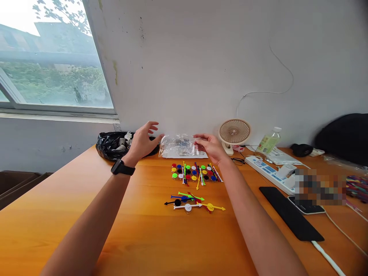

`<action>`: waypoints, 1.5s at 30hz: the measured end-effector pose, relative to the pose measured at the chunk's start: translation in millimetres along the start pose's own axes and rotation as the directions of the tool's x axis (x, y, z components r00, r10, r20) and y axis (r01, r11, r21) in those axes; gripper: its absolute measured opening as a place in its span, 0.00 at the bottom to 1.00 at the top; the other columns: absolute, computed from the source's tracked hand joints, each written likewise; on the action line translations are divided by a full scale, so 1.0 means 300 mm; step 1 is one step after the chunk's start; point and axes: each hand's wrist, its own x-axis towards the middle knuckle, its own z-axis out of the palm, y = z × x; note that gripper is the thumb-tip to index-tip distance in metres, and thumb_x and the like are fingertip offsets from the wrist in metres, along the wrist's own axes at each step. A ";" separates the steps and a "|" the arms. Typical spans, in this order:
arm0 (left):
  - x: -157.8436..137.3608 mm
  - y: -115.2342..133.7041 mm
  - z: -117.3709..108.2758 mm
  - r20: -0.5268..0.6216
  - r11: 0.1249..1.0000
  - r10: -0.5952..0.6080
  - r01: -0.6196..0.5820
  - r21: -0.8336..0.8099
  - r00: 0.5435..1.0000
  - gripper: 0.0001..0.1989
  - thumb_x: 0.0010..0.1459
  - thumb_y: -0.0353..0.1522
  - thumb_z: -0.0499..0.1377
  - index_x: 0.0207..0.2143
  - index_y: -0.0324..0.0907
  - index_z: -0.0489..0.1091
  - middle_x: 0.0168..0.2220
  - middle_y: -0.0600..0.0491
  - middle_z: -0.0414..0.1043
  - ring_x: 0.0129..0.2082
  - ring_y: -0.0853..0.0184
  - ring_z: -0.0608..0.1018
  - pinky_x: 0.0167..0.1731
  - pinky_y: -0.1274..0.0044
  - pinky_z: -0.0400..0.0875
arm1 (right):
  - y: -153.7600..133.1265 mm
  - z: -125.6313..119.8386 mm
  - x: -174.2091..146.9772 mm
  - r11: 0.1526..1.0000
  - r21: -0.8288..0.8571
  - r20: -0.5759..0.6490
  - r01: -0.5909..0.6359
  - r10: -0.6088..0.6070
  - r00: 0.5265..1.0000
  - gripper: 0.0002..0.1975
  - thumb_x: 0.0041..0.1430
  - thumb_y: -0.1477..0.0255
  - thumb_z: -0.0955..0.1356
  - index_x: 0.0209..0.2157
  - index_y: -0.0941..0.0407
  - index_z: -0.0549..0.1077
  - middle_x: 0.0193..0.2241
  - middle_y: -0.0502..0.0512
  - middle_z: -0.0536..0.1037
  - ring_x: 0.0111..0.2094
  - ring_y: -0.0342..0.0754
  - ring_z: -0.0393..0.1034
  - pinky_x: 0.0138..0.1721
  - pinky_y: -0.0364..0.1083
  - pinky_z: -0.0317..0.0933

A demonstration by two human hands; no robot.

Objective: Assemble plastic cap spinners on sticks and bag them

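Observation:
A clear plastic bag lies at the back of the wooden table, close to the wall. My right hand pinches the bag's right end between thumb and fingers. Just left of the bag, my left hand is raised with its fingers apart, holding nothing. Nearer to me are coloured round discs and loose arrow pointers, laid out in rows. Closer still sits a group of spinners, each an arrow on a disc, in white, black, blue, green, red and yellow.
A black plastic bag with crumpled contents stands at the back left. On the right are a small fan, a bottle, a white power strip, a long black flat object and a phone with cables.

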 end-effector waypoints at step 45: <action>-0.022 0.200 0.010 0.295 0.928 0.100 0.018 -0.371 0.950 0.10 0.65 0.39 0.62 0.42 0.41 0.74 0.35 0.50 0.78 0.34 0.68 0.76 0.33 0.76 0.66 | 0.152 0.058 -0.078 0.884 0.339 0.841 -0.321 -0.132 0.525 0.52 0.48 0.52 0.78 0.70 0.48 0.55 0.50 0.59 0.74 0.51 0.56 0.71 0.61 0.64 0.59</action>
